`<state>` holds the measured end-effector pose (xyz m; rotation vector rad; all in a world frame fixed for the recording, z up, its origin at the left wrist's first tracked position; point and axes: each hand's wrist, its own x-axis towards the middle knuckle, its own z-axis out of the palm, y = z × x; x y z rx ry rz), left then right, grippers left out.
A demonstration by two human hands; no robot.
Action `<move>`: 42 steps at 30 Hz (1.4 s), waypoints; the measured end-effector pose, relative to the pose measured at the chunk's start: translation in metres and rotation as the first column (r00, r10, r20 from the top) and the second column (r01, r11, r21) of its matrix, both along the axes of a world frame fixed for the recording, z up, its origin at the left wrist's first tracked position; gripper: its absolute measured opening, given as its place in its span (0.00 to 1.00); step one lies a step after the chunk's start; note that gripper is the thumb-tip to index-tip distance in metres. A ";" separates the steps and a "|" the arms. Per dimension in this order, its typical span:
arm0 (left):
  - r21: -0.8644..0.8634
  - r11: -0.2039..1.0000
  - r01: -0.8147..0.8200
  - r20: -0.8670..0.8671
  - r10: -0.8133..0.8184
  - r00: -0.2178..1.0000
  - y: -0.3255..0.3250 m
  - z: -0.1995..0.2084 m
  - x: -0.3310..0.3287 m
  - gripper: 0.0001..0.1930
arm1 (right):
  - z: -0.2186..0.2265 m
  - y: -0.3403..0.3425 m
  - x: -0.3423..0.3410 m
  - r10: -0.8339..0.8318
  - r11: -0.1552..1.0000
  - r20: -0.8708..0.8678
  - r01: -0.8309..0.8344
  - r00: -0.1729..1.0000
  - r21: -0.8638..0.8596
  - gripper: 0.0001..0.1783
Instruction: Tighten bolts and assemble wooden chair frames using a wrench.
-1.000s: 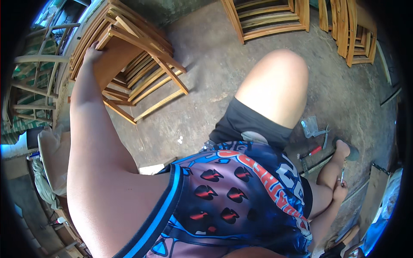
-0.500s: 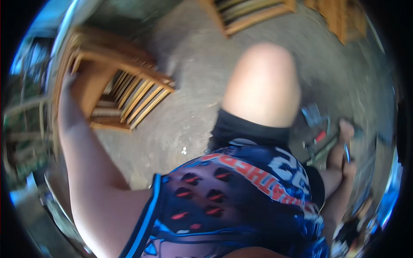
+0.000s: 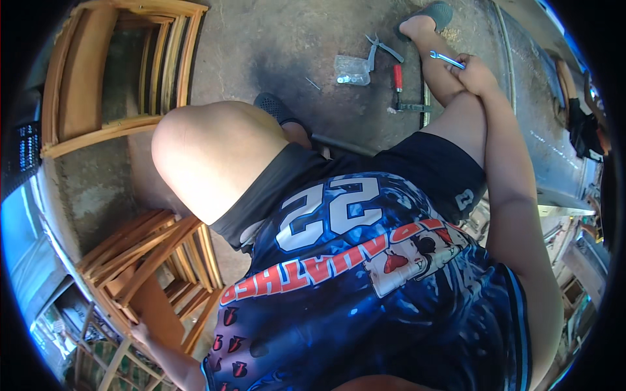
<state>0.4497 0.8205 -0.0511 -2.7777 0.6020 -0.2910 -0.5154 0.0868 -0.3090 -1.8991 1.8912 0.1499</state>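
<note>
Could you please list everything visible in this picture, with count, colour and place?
wrench: one, silvery blue, in the right hand
wooden chair frame: one, tan, lower left, touched by the left hand
second chair frame: one, tan, upper left
pliers: one, grey, on the floor, top centre
plastic bag: one, clear, beside the pliers
screwdriver: one, red-handled, on the floor
concrete floor: grey
left hand: lower left
right hand: upper right
</note>
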 end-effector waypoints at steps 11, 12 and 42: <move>-0.179 0.917 0.358 0.217 -0.318 0.923 -0.263 0.107 -0.151 0.32 | 0.029 0.013 0.055 0.287 0.953 0.318 -0.303 0.903 -0.002 0.19; -0.178 0.885 0.431 0.213 -0.393 0.895 -0.291 0.123 -0.159 0.32 | 0.035 0.024 0.066 0.354 0.935 0.257 -0.335 0.899 -0.115 0.19; -0.936 -0.319 -0.145 0.168 -0.771 0.615 -0.691 -0.085 -0.359 0.19 | -0.006 0.027 0.059 0.124 0.976 0.201 -0.156 0.972 0.152 0.24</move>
